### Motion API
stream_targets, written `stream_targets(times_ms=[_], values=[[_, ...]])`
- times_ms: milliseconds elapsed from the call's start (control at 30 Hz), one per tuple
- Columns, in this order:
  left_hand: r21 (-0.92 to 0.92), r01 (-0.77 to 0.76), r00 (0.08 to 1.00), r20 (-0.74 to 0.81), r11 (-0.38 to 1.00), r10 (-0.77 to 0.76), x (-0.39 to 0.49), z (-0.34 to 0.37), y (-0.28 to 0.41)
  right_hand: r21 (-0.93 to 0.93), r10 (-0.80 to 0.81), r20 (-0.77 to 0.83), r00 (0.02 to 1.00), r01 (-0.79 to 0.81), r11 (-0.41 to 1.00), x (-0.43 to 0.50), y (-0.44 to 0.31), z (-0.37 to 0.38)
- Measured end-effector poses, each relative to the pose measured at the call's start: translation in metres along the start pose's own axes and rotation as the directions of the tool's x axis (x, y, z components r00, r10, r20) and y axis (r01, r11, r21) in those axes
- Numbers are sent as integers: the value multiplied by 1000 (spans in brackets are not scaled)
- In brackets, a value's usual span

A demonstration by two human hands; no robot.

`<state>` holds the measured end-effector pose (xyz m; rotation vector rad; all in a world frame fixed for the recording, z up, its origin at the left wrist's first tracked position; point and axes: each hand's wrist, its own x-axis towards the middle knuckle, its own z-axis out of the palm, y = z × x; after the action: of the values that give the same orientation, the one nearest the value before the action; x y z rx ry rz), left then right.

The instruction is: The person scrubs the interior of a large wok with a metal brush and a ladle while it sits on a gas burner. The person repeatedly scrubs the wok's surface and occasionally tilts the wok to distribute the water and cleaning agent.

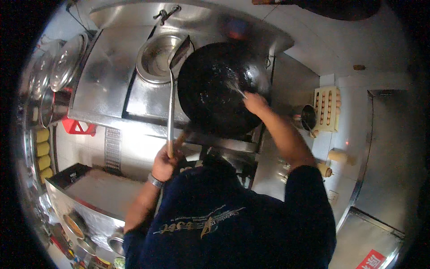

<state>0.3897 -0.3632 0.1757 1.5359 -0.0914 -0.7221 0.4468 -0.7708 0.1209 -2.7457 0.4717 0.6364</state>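
My left hand [164,164], with a metal-banded watch at the wrist, grips the wooden end of a long-handled metal ladle [171,107]. The ladle's head tilts over a steel basin [143,62] on the stove. A wooden wok handle also reaches this hand; blur hides whether the fingers wrap it. The large black wok [208,104] stands on the range, its inside wet and glossy. Over its right half, my right hand [256,102] holds a thin pale utensil [239,90] pointing down into the bowl. The tip of that utensil is blurred, so its kind is unclear.
A tap [167,14] rises behind the basin. To the right are a dark pot [308,116] with a utensil in it and a tray of eggs [327,109]. Steel lids [69,62] lean at far left, above a red plastic stool [79,127].
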Motion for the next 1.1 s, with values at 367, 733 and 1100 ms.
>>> stream_targets(times_ms=[367, 733, 1100], values=[[-83, 57, 997, -51, 995, -62, -8, 17, 20, 478, -188, -127, 974, 226, 849, 20, -132, 31], [-150, -36, 995, -94, 988, 22, -9, 16, 5, -12, -57, 328, 943, 64, 998, -78, -23, 32], [-82, -48, 997, -67, 995, 42, -9, 13, 5, 488, 484, -124, 866, -372, 790, 47, -36, -11]])
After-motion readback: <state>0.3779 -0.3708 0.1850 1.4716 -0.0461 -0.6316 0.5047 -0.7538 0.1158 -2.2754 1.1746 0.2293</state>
